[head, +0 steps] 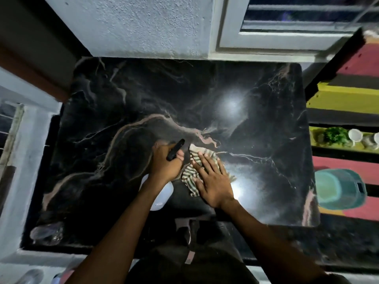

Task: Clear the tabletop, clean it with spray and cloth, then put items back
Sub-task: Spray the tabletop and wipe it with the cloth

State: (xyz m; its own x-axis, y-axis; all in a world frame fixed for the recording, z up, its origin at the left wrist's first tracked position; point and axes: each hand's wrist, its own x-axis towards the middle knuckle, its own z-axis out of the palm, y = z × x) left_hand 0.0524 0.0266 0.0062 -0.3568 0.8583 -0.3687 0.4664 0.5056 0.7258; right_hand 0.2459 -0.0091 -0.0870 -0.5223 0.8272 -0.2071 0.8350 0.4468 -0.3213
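Tabletop [123, 111] of dark veined marble fills the view, with glare at 3 o'clock. Near its centre the striped cloth [193, 171] is pressed flat under the spread right hand [213, 181]. At 9 o'clock of it, the spray bottle [164, 193] is gripped by the closed left hand [166, 162].

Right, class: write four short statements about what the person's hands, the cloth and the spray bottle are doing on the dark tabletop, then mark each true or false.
1. The right hand lies flat on the striped cloth. True.
2. The left hand is empty. False: it grips the spray bottle.
3. The cloth lies on the dark marble tabletop. True.
4. The bottle's nozzle is white. False: the nozzle is black, the body white.
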